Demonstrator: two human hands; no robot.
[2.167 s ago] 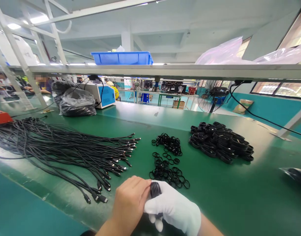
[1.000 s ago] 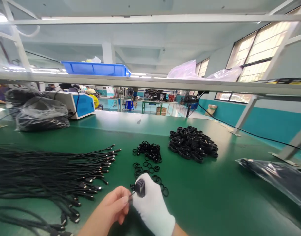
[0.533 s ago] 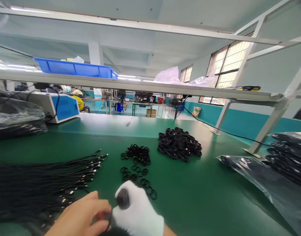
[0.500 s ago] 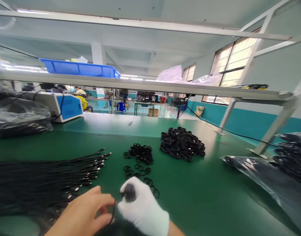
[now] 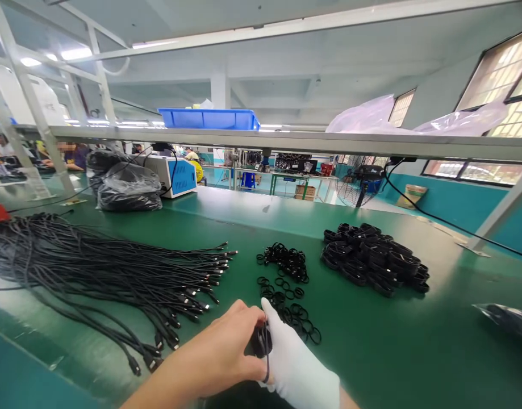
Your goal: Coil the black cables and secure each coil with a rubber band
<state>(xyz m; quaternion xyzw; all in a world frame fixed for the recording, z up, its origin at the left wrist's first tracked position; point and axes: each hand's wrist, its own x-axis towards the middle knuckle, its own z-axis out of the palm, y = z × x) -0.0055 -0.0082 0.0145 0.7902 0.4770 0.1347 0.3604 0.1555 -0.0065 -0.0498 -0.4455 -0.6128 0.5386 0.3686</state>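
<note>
My right hand (image 5: 299, 363), in a white glove, is closed round a small black cable coil (image 5: 259, 342), mostly hidden between the hands. My bare left hand (image 5: 226, 352) pinches a thin black rubber ring (image 5: 267, 358), which stands upright against the coil; whether it goes fully round cannot be seen. Just beyond my fingers lie loose black rings (image 5: 301, 321), with a denser heap of rings (image 5: 286, 261) behind them. Farther right is a pile of coiled black cables (image 5: 374, 258). Straight, loose cables (image 5: 116, 261) spread over the left side, plug ends towards the middle.
A shelf (image 5: 286, 137) crosses above the green table (image 5: 371, 352), bearing a blue tray (image 5: 209, 119) and plastic bags. At the back left stand a blue-and-white machine (image 5: 175, 176) and a bagged bundle (image 5: 130, 184). Another plastic bag (image 5: 508, 321) lies at the right edge.
My hands have come together, bringing the rubber ring from beside the coil up against it. The view has turned left, so the table's contents appear farther right.
</note>
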